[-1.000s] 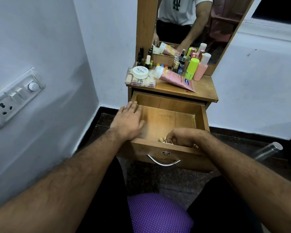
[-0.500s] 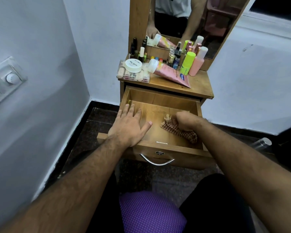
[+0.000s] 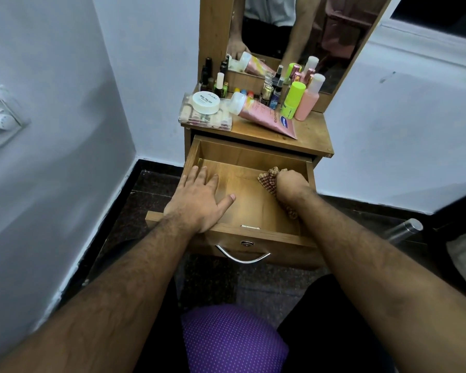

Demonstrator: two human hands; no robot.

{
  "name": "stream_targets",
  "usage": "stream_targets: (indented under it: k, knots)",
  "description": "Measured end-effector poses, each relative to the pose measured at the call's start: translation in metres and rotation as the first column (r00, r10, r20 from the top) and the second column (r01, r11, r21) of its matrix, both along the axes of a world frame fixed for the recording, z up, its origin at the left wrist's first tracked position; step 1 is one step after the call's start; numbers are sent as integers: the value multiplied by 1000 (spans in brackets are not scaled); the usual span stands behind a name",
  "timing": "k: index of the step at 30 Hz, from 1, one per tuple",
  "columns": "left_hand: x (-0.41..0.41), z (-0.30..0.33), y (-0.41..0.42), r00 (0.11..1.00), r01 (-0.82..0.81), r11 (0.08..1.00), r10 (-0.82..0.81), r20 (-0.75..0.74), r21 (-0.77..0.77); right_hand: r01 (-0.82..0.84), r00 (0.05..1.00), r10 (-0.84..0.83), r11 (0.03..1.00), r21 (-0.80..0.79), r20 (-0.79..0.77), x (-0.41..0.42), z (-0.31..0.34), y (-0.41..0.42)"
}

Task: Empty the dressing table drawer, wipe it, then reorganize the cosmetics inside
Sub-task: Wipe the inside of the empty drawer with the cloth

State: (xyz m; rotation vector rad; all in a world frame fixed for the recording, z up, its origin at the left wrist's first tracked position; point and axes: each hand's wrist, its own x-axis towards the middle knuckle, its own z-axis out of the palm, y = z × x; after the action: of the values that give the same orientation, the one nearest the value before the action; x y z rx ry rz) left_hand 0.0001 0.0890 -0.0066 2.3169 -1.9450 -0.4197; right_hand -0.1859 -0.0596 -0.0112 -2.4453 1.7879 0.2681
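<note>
One cloth (image 3: 267, 181) bunched under right hand (image 3: 291, 185), drawer's (image 3: 253, 154) far-right corner

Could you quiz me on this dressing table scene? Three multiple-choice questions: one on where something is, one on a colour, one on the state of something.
1. Where is the cloth?
A. On the tabletop
B. In the drawer, far right corner
C. On the floor

2. What colour is the tube lying on the tabletop?
A. Pink
B. Blue
C. Black

3. How is the left hand?
A. Gripping the handle
B. Flat on the drawer's left side
C. Holding a bottle

Answers:
B, the right hand grips the cloth there.
A, the tube is pink.
B, the left hand lies flat on the drawer.
</note>
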Motion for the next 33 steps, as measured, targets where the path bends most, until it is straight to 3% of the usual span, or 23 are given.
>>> stream_targets:
  k: [8,13,18,29,33]
  knots:
    - [1,-2,0,1000,-7,1000,7,10,-16,87,996,-85,987,131,-28,-11,2,41]
    - [0,0,1,1000,-11,1000,11,18,-26,38,993,-16,980,196,-115,-21,7,52]
    - [-1,2,2,1000,-18,999,18,8,-29,-19,990,75,913,408,-120,-31,20,47]
    - [-2,1,1,1000,-21,999,21,1,-45,-308,944,204,826,472,260,10,8,57]
    - [-1,0,1,1000,-27,998,26,-18,-63,-406,912,300,756,513,280,42,3,66]
